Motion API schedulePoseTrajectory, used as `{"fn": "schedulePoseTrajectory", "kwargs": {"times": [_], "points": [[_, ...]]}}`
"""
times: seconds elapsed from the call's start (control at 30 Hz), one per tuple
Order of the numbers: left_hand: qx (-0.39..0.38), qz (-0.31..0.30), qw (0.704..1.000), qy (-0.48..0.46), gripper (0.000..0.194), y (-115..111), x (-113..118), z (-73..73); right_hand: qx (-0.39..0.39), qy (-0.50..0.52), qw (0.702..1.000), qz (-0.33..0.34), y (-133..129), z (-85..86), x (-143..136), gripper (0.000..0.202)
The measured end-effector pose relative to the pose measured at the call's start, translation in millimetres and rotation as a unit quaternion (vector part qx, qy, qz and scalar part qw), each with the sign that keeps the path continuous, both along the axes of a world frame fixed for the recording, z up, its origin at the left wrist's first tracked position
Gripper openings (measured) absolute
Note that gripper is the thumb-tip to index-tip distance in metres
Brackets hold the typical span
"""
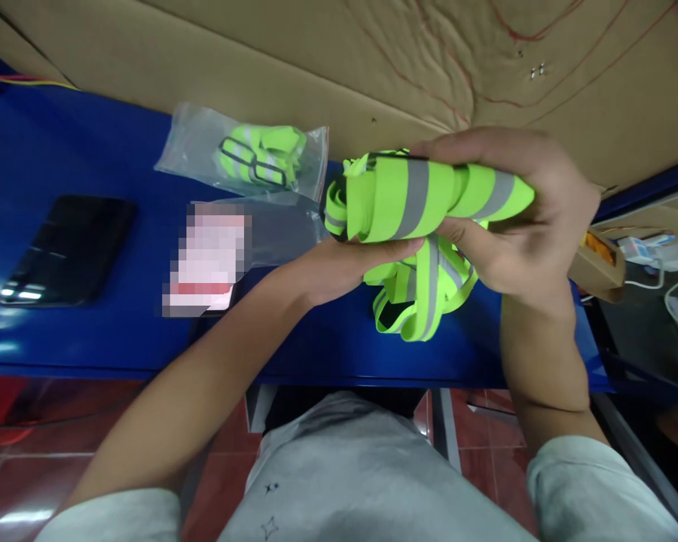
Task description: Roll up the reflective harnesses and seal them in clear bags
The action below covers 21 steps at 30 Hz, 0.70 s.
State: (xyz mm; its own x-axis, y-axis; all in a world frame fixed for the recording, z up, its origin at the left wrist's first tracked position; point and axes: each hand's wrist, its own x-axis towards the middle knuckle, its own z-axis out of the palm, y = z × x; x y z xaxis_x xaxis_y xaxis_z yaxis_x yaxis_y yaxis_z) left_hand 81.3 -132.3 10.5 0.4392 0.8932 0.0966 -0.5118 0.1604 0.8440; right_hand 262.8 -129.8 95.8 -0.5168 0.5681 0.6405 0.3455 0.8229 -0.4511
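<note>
Even, fairly bright light — soft glare on the glossy blue desk (90, 346) at left; edges bow outward, one patch pixelated.

No text, brand or number can be read anywhere. The card (206, 256) at centre left of the frame is blurred into blocks. The dark phone screen (68, 248) at far left shows only glare.

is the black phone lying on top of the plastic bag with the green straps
No, the black phone lies flat on the blue table, well apart from the plastic bag.
</note>
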Motion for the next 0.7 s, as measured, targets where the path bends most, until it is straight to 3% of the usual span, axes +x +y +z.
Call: {"fn": "schedulePoseTrajectory", "kwargs": {"times": [0.17, 0.27, 0.37, 0.5, 0.6, 0.7], "points": [[-0.022, -0.011, 1.0, 0.017, 0.036, -2.3, -4.7, 8.1, 0.124, -0.053, 0.991, 0.014, -1.7, -0.8, 5.2, 0.05], [0.015, 0.049, 0.999, 0.015, 0.035, -3.5, -3.0, 13.9, 0.077, -0.023, 0.996, -0.023, -3.1, 2.8, 0.3, 0.046], [0.035, 0.114, 0.992, 0.039, 0.037, -4.0, 0.3, 16.7, 0.08, 0.052, 0.994, -0.047, 1.9, 1.9, -4.7, 0.04], [0.041, 0.135, 0.988, 0.066, 0.048, -1.3, 1.1, 14.3, 0.077, 0.018, 0.996, -0.029, 11.5, -7.8, 0.3, 0.043], [0.04, 0.122, 0.99, 0.054, 0.052, 0.5, 1.1, 11.6, 0.072, 0.003, 0.996, -0.047, 11.9, -12.9, 7.5, 0.044], [0.014, 0.053, 0.998, 0.009, 0.054, -0.3, 0.7, 12.4, 0.077, 0.004, 0.994, -0.083, 6.1, -10.5, 9.7, 0.039]]}}
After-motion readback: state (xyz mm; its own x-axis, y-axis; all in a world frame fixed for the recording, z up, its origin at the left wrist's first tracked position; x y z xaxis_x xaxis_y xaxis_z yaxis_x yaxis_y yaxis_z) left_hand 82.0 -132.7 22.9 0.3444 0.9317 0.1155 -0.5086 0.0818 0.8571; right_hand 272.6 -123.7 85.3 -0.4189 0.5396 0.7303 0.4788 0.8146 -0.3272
